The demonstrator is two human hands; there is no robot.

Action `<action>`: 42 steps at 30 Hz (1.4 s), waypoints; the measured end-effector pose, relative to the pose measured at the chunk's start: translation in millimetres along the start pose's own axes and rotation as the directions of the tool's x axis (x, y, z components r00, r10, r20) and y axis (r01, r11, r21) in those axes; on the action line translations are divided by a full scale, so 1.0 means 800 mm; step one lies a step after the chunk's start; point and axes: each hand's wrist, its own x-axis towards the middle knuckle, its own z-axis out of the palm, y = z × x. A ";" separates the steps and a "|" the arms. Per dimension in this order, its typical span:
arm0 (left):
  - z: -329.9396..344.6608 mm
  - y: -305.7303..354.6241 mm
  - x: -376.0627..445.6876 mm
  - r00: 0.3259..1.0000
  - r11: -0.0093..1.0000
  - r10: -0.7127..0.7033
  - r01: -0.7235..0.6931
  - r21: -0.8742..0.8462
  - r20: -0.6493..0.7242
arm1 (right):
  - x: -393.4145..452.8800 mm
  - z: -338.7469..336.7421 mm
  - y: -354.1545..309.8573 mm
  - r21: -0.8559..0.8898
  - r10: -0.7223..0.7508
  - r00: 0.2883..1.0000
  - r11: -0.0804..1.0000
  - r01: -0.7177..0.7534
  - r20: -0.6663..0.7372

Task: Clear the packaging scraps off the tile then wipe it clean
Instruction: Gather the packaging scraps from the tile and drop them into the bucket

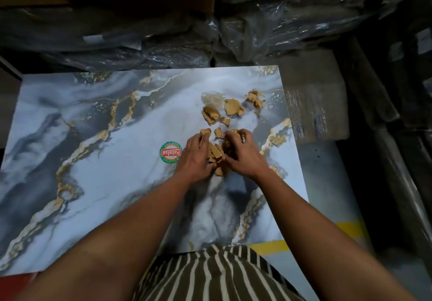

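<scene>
A large marble-patterned tile [93,160], veined in grey, white and gold and lying flat among plastic-wrapped bundles [280,20], is being cleared of brown cardboard scraps [216,152], most of which are being raked into a heap right of its centre. The heap is being cupped between the left hand [195,158] and the right hand [243,153], both curled inward with fingers bent around the pieces rather than spread flat. Loose scraps [233,107] are being left for now further up the tile, beside a crumpled bit of clear film [211,96], and one more fragment [278,140] is lying near the right edge. A round red-and-green sticker [171,152] is sitting just left of the hands. The gathering is probably best done by drawing the outliers in first, so that everything is lifted together; no wiping cloth is being shown.
</scene>
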 end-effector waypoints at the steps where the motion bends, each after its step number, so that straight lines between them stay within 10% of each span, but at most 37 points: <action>1: -0.005 -0.007 0.001 1.000 1.000 0.005 -0.005 0.011 0.008 | -0.004 -0.001 -0.002 -0.008 0.004 1.000 1.000 -0.004 -0.001; 7: -0.035 -0.039 0.020 0.985 0.999 -0.033 0.030 0.025 0.168 | -0.016 -0.055 0.026 -0.021 0.245 0.922 0.965 -0.263 -0.301; 12: -0.050 -0.025 0.050 0.957 0.995 0.020 -0.045 0.083 0.288 | 0.010 -0.069 0.078 0.248 0.534 0.841 0.829 -0.501 -0.086; 26: -0.045 0.004 0.027 0.950 0.951 0.107 -0.184 0.249 0.292 | 0.010 -0.032 0.000 0.079 0.164 0.949 0.978 -0.191 0.268; 36: -0.049 -0.003 0.023 0.960 0.897 -0.003 -0.121 0.426 0.280 | -0.033 -0.007 -0.025 -0.075 0.193 0.951 0.981 -0.180 0.243; 42: -0.039 0.010 0.026 0.932 0.973 -0.051 -0.034 0.226 0.360 | -0.030 0.025 -0.036 -0.005 0.156 0.981 0.988 -0.157 0.111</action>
